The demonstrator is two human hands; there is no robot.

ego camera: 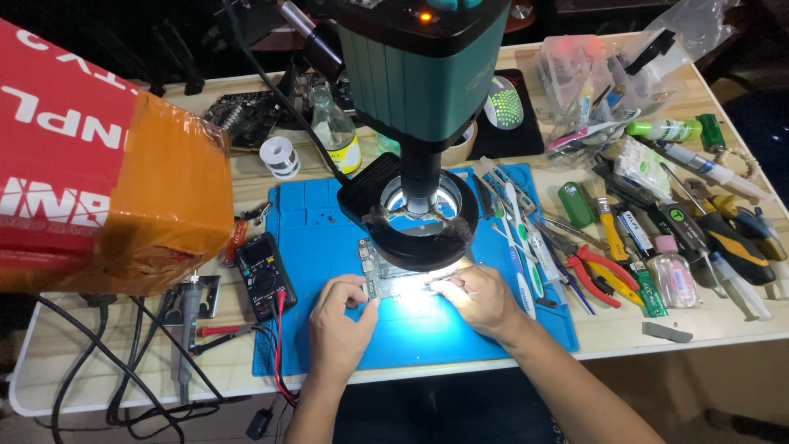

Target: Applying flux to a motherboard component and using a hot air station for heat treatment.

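Note:
A small circuit board (371, 267) lies on the blue work mat (316, 230) under the green microscope (421, 74) and its ring light (411, 238). My left hand (339, 321) pinches the board's near edge and holds it steady. My right hand (477, 296) grips a thin metal tool, likely tweezers (436, 281), whose tip points left at the brightly lit board. The glare hides the board's right part.
A black multimeter (265, 275) with red leads sits at the mat's left edge. A red and orange box (99, 164) fills the left. Toothbrushes (514, 222), pliers (600, 275), screwdrivers (731, 238), bottles and a solder spool (280, 155) crowd the right and back.

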